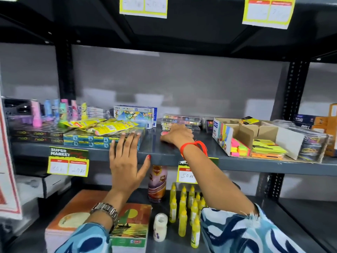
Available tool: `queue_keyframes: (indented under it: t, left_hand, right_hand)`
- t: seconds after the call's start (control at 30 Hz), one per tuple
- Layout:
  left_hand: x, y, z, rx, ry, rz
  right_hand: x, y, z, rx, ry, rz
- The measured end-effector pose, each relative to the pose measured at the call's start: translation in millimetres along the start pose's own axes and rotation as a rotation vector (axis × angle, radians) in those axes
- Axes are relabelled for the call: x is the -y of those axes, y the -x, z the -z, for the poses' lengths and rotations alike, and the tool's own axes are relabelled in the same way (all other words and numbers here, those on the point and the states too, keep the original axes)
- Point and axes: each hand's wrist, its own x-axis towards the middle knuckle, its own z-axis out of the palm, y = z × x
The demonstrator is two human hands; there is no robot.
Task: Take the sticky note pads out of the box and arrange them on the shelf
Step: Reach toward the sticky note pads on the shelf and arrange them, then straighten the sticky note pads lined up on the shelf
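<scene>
An open cardboard box point(268, 131) lies on the grey shelf point(164, 154) at the right. In it are neon pink, yellow and green sticky note pads point(239, 148) and flat yellow-green pads point(267, 147). My right hand point(177, 134) reaches onto the shelf's middle, palm down on a pink sticky note pad point(165, 133) in front of a stack of clear packs point(181, 121). My left hand point(125, 159) is flat and empty, fingers spread, its fingertips against a stack of blue boxes point(102, 139) at the shelf's front edge.
Yellow packets point(107, 126), crayon boxes point(135, 115) and pastel bottles point(54, 112) crowd the shelf's left. Blue and orange boxes point(317, 123) stand at the far right. Below are yellow glue bottles point(189, 205), notebooks point(131, 225) and a brown bottle point(157, 181). Price tags point(68, 166) hang off the shelf edge.
</scene>
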Motion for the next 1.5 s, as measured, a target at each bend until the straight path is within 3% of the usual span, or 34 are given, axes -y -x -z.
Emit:
queue_keyframes:
  t: [0.37,0.6,0.77,0.93,1.07,1.23,1.3,1.4,1.5]
  left_hand:
    - [-17,-1,-5,-0.071,0.072,0.016]
    - [-78,-2,-12,-0.032,0.227,-0.005]
    - [-111,-14,-12,-0.009,0.305,-0.036]
    - [-140,-27,-8,-0.025,0.408,-0.076]
    - [-155,-38,-9,0.005,0.505,-0.046]
    - [-157,-46,-11,0.062,0.455,0.111]
    - [-160,-51,-6,0.071,0.458,0.137]
    - [-171,-58,2,0.112,0.501,0.101]
    - [-189,-66,10,0.307,0.795,0.175]
  right_hand:
    - [-18,51,21,-0.159,-0.146,0.145]
    - [-72,83,86,-0.525,-0.203,0.198]
    - [-139,83,121,-0.727,-0.282,0.097]
    - [-189,78,122,-0.734,-0.207,-0.053]
    - [-207,76,103,-0.703,-0.137,-0.039]
    - [-209,62,96,-0.47,-0.006,-0.073]
    - [-209,64,101,-0.411,-0.127,-0.058]
    - [-214,71,105,-0.455,-0.496,0.015]
    - [-219,74,103,-0.43,-0.652,-0.029]
